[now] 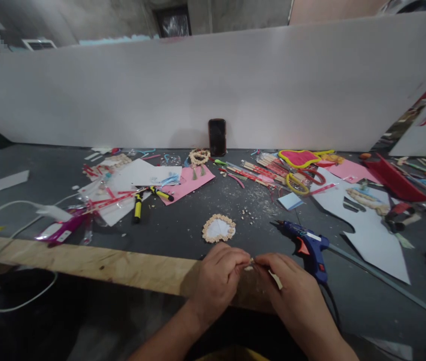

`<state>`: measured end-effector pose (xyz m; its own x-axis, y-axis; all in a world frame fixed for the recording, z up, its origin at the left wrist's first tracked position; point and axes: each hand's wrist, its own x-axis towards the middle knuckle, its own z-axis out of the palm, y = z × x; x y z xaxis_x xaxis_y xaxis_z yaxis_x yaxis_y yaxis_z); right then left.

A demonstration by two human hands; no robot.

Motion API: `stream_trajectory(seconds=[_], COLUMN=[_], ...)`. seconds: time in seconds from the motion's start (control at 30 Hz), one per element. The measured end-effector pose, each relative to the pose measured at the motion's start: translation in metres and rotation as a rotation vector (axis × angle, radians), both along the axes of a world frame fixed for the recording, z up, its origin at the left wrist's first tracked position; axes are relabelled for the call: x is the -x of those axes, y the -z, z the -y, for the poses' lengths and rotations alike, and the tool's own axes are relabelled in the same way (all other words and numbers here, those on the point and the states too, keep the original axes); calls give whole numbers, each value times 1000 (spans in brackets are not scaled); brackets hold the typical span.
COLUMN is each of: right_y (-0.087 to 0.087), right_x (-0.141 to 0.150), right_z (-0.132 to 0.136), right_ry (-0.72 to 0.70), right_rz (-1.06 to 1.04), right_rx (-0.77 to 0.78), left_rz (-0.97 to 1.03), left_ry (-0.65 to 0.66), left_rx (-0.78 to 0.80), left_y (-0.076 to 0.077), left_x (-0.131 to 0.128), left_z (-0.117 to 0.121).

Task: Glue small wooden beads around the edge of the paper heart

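My left hand (217, 278) and my right hand (291, 291) meet at the table's wooden front edge (96, 260). Both are closed in a pinch on a small pale piece (251, 262) between the fingertips; a thin pale stick (275, 279) pokes out by my right hand. Just beyond the hands lies a white heart shape rimmed with small beige pieces (218, 228). A blue glue gun (308, 245) stands right of it, close to my right hand.
The dark table (183, 220) carries pink paper (188, 183), yellow-handled pliers (138, 205), yellow scissors (297, 183), bundled sticks (261, 173), white cut paper (371, 235), crumbs and a white cable (6, 210). A black phone (217, 137) leans on the white partition (213, 85).
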<state>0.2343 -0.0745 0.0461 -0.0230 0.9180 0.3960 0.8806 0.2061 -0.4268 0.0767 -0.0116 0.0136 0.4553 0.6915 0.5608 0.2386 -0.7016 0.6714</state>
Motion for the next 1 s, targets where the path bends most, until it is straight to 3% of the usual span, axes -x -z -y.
stream_trajectory(seconds=[0.23,0.5,0.63,1.0], right_y=[-2,1,0,-3], right_x=[2,-2,-1,4], right_z=[-2,0,0,0], right_ry=[-23,-15,-22,-19], right_rz=[-89,-460,-556,-628], right_rx=[54,215,265,246], left_rz=[18,75,103,95], left_ry=[22,26,45,78], left_rx=[-47,60,38,-32], left_y=[0,-7,-8,-8], left_x=[1,1,2,6], left_z=[0,1,2,2])
